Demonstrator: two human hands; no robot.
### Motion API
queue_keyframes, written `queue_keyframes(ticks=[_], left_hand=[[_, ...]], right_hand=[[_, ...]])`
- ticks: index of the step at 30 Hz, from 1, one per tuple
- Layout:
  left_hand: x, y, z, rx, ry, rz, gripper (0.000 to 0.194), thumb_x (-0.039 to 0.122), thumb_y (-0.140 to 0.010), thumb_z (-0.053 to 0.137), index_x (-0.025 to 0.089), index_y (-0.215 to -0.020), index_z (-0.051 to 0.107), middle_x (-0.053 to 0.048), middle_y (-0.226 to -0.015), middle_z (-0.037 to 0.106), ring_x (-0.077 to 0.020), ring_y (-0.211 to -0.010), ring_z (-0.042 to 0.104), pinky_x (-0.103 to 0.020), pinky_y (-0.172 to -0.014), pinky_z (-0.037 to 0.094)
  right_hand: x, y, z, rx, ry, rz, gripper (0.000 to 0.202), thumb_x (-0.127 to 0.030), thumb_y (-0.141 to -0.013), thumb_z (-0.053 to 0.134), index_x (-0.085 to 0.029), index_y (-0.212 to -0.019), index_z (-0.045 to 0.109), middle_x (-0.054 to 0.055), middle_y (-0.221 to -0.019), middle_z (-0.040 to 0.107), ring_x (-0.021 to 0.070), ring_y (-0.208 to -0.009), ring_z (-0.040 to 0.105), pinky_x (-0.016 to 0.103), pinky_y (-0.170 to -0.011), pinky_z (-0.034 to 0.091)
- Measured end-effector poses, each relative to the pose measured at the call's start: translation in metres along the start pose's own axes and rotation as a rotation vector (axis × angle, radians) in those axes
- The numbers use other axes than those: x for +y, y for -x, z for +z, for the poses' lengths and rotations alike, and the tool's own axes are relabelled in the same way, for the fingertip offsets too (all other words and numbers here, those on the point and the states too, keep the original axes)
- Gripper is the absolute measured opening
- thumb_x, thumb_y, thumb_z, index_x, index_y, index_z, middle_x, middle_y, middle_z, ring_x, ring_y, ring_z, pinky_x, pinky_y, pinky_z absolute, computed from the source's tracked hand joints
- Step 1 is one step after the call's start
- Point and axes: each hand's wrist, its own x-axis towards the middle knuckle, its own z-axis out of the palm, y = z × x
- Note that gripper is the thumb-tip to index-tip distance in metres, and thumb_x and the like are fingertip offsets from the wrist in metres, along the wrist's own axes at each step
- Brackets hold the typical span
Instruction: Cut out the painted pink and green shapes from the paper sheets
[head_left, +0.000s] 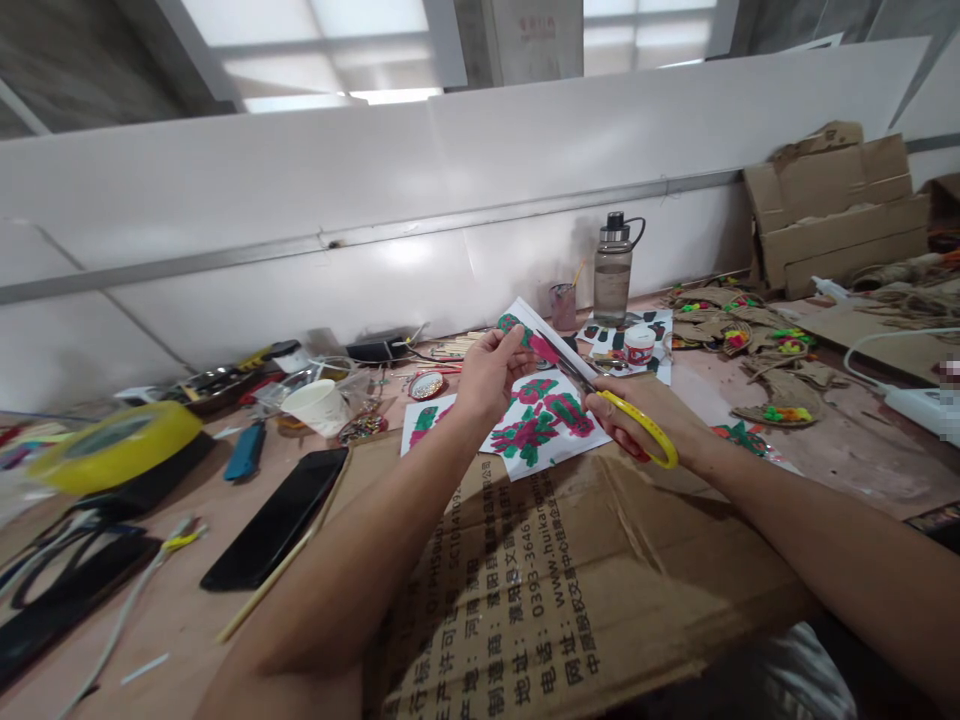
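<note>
My left hand (491, 365) pinches a strip of white paper painted green and magenta (517, 325), held up above the work surface. My right hand (637, 405) is closed around the yellow handles of a pair of scissors (660, 435). The scissor blades point up and left and lie against the painted paper, close to my left fingers. Below my hands, white sheets with green and magenta painted shapes (540, 425) lie at the far edge of a brown cardboard piece (600, 560) with printed text.
At the back stand a water bottle (613, 275), a cup (562, 305) and a small white-and-red jar (639, 345). Cardboard crescents (784, 390) lie right. On the left are a phone (277, 520), yellow tape roll (112, 445), blue object (245, 450) and paper cup (315, 405).
</note>
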Motion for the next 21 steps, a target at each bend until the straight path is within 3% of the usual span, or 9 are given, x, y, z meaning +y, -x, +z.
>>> queue_keyframes(ticks=[4, 21], left_hand=[[0.001, 0.000, 0.000, -0.005, 0.002, -0.007, 0.040, 0.030, -0.078, 0.094, 0.020, -0.073, 0.055, 0.005, -0.058, 0.064, -0.0103, -0.052, 0.067, -0.021, -0.056, 0.055], [0.001, 0.002, 0.001, -0.011, -0.002, 0.000, 0.042, 0.032, -0.076, 0.095, 0.020, -0.073, 0.054, 0.007, -0.057, 0.060, -0.0091, -0.051, 0.064, -0.021, -0.056, 0.055]], right_hand=[[-0.005, 0.002, 0.002, 0.006, -0.060, 0.066, 0.045, -0.064, -0.093, 0.067, -0.023, -0.082, 0.052, -0.007, -0.056, 0.047, 0.0080, -0.038, 0.046, 0.017, -0.034, 0.037], [-0.014, 0.005, 0.002, 0.020, -0.015, 0.027, 0.052, -0.072, -0.086, 0.068, -0.024, -0.079, 0.051, -0.006, -0.054, 0.044, 0.0088, -0.041, 0.042, 0.019, -0.034, 0.034]])
